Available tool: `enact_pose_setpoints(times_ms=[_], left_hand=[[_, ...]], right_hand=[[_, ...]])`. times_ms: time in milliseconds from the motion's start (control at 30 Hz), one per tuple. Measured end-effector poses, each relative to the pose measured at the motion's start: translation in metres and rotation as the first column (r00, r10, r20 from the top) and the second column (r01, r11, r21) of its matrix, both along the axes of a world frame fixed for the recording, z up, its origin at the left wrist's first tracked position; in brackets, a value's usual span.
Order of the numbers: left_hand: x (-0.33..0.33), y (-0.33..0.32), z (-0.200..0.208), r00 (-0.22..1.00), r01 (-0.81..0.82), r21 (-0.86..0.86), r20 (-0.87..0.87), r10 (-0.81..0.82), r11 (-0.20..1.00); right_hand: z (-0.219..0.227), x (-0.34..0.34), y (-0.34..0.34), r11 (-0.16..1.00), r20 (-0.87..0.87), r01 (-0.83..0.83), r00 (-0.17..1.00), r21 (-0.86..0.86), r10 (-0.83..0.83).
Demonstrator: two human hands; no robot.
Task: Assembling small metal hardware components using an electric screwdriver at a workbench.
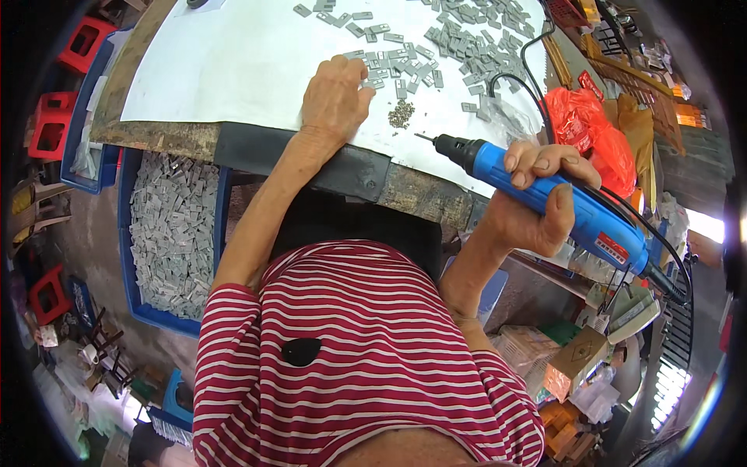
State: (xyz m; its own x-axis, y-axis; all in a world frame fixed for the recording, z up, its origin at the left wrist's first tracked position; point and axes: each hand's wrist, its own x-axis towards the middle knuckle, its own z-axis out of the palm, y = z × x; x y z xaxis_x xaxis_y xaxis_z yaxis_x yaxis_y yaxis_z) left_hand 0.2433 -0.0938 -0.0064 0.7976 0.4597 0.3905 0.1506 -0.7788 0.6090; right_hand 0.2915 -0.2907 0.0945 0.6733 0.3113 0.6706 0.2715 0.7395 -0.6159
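Observation:
My right hand [537,194] is wrapped around a blue electric screwdriver [510,167] with a black nose. Its thin bit points left, above the white sheet and close to a small pile of brownish screws [401,114]. My left hand [334,97] rests on the sheet at the near left edge of a group of small flat grey pieces [401,58], several with a dark hole. The fingers of that hand are curled down beside the pieces; its fingertips are hidden, so whatever they pinch cannot be seen.
A white sheet [226,70] covers the worn wooden table [167,140]. Under its left side stands a blue bin [128,257] full of grey pieces. A black cable [533,82] loops beside a red plastic bag [580,117] and a clear bag [506,117]. Red stools [50,128] stand far left.

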Motion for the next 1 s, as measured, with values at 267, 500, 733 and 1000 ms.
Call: enact_pose_setpoints(times_ms=[267,500,733,1000], left_hand=[[0.001,0.002,-0.003,0.999,0.037,0.088,-0.021,-0.036,0.995],[-0.017,0.010,0.007,0.984,0.142,0.039,-0.115,-0.137,0.989],[-0.019,0.008,0.001,0.981,0.195,-0.028,0.004,-0.195,0.980],[-0.021,0.009,0.001,0.975,0.218,-0.196,0.071,-0.208,0.956]], right_hand=[[-0.003,0.001,-0.001,1.000,-0.024,-0.001,1.000,-0.009,0.001],[-0.003,0.001,0.002,0.999,-0.014,0.028,0.999,-0.046,-0.028],[0.002,0.004,0.037,0.999,-0.120,0.031,0.992,-0.041,-0.036],[0.004,0.011,0.087,0.976,-0.137,0.066,0.986,-0.209,-0.096]])
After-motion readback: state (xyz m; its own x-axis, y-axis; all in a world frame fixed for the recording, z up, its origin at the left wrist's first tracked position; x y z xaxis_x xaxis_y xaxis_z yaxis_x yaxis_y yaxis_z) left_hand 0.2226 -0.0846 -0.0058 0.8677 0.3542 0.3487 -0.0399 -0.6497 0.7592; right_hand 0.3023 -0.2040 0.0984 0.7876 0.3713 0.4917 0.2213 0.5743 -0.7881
